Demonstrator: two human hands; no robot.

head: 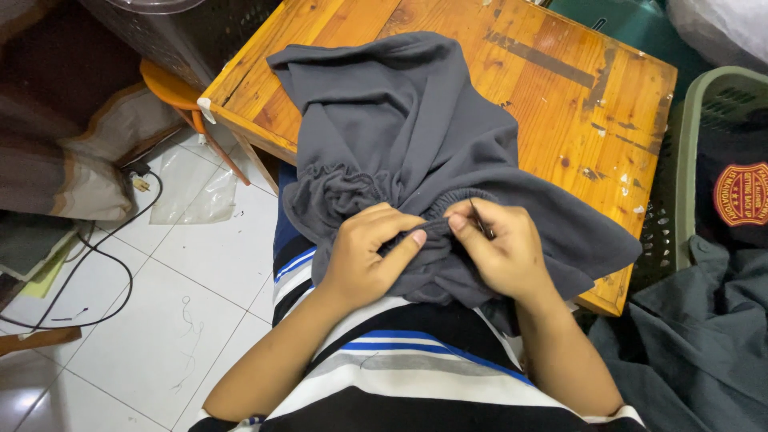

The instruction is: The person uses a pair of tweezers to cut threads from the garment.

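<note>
I have both hands on the dark grey garment (416, 136), which lies spread over the near part of the wooden counter (576, 88) and hangs off its front edge toward my lap. My left hand (364, 256) is closed on the gathered elastic band (436, 226), thumb pressed along it pointing toward 3 o'clock; my right hand (500, 248) pinches the same band between thumb and fingers just beside it, at 3 o'clock from the left. The band's long axis runs 9 to 3 across my body, and the rest of the cloth stretches away toward 12. Both hands sit equally near the band, thumbs almost touching. A green basket (688, 128) stands at 3 o'clock beside the counter.
</note>
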